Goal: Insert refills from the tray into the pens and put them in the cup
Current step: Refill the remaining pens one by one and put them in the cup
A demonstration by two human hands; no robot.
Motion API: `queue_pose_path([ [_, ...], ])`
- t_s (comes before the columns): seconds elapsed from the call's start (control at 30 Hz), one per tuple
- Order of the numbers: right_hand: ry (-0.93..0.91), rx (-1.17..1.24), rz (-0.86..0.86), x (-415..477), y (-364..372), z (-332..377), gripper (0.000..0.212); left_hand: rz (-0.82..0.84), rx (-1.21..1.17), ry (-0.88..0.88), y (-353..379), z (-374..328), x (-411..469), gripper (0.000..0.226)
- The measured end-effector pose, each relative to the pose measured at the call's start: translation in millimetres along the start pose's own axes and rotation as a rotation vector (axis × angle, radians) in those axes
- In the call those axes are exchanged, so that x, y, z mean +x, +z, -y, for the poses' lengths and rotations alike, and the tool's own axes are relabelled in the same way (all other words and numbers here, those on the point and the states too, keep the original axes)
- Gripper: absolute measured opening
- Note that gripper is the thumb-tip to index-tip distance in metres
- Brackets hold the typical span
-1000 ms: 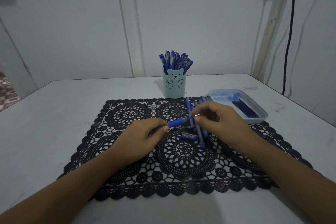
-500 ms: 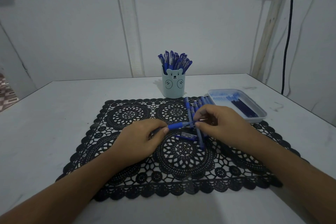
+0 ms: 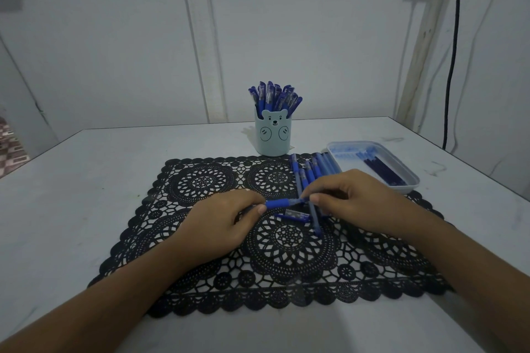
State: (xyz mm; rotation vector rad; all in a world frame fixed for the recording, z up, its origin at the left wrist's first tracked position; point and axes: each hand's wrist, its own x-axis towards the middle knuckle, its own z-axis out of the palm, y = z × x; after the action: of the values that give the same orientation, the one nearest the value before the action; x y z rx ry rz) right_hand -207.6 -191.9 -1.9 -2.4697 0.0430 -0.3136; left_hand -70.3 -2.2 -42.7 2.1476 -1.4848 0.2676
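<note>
Blue pen [image 3: 282, 203] held level over black mat [image 3: 200, 180], left hand [image 3: 220, 223] gripping barrel, right hand [image 3: 352, 200] fingers pinching tip.

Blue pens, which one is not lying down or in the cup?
The blue plastic pen held level between the left hand and right hand. The others lie on the black lace mat or stand in the pale blue bear cup.

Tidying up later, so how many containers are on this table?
2. The cup stands at the mat's far edge, full of pens; the tray lies to its right, holding refills. None seem hidden.
</note>
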Motion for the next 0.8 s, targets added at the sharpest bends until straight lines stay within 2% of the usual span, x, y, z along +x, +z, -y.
queue_pose_path([
  [0.33, -0.003, -0.071, 0.139, -2.1, -6.4, 0.2, 0.028, 0.009, 0.043, 0.021, 0.2, -0.8, -0.2, 0.049],
  [0.47, 0.005, -0.080, 0.121, -1.0, -4.8, -0.9, 0.029, 0.000, 0.051, 0.018, -0.3, -2.0, 0.4, 0.049],
  [0.6, 0.002, 0.114, 0.002, 0.9, 5.0, -0.4, 0.020, -0.037, 0.144, 0.068, -2.8, -4.2, 0.2, 0.041],
  [0.67, 0.012, 0.248, -0.034, 1.6, 11.9, 1.3, 0.013, -0.051, 0.123, 0.098, -2.4, -6.7, 1.2, 0.041],
  [0.8, -0.021, 0.313, -0.036, 1.7, 27.9, 8.6, 0.003, -0.034, 0.049, 0.171, 5.2, -17.1, 5.3, 0.038],
])
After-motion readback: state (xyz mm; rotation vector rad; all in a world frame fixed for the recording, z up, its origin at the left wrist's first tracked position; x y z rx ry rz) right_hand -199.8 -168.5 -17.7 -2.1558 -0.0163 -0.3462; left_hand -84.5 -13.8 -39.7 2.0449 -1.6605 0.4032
